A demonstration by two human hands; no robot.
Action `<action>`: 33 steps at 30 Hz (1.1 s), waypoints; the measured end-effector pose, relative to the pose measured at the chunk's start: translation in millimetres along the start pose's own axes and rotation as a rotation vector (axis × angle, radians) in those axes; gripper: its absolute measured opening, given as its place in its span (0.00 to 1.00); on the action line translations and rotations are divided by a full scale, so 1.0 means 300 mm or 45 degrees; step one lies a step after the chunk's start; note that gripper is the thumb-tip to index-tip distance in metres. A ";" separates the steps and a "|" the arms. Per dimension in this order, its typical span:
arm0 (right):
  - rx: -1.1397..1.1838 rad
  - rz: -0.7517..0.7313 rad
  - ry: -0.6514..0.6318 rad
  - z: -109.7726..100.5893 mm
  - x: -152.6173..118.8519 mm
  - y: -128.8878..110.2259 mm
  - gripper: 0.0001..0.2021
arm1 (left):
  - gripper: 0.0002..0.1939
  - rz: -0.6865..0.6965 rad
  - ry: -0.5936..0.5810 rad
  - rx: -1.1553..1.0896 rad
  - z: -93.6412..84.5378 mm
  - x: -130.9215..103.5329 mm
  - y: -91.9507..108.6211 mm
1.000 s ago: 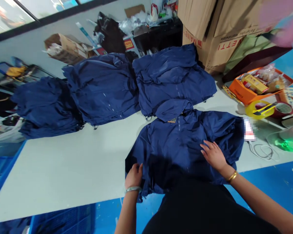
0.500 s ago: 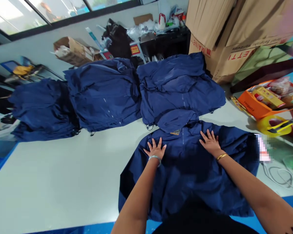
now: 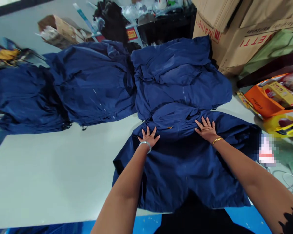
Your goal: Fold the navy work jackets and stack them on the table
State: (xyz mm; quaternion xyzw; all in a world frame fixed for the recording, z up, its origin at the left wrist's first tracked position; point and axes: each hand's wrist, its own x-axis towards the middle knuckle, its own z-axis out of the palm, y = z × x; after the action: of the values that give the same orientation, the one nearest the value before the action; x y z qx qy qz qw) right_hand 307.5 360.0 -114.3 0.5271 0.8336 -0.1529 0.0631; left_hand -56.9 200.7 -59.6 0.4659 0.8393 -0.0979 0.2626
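Note:
A navy hooded jacket (image 3: 185,175) lies spread out on the white table (image 3: 58,175), its hood (image 3: 174,113) at the far end against a pile of similar jackets. My left hand (image 3: 149,138) rests flat on the jacket's left shoulder area, fingers spread. On the other side of the zip line, my right hand (image 3: 207,130) presses flat near the opposite shoulder, fingers also apart. Between the hands, just under the hood, a small brown tag (image 3: 170,127) shows partly. Neither hand grips the cloth.
Folded navy jackets lie in three piles along the far side: a left pile (image 3: 26,100), a middle pile (image 3: 92,84) and a right pile (image 3: 180,74). Cardboard boxes (image 3: 234,48) stand behind. An orange box (image 3: 266,100) of packets and a yellow container (image 3: 283,125) sit at right.
Both hands, still flat, have shifted slightly toward the hood. The jacket's upper part has slid away from me and bunched somewhat, covering more of the tag. The camera view has tilted down.

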 end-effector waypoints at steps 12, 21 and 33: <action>-0.049 -0.462 0.189 0.159 -0.815 -0.117 0.29 | 0.41 0.413 0.182 -0.013 0.482 -0.768 0.008; -0.064 -0.450 0.342 0.391 -0.893 -0.070 0.26 | 0.39 0.536 0.122 -0.068 0.580 -0.784 -0.080; 0.091 -0.522 0.674 0.488 -0.926 -0.160 0.38 | 0.40 0.123 0.293 0.006 0.611 -0.844 -0.334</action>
State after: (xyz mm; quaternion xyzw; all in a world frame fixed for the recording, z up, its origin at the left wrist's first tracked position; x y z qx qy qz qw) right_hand 377.6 55.0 -169.6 0.3718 0.9038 -0.0494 -0.2061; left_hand 32.0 -113.9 -87.3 0.5147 0.8401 -0.0331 0.1679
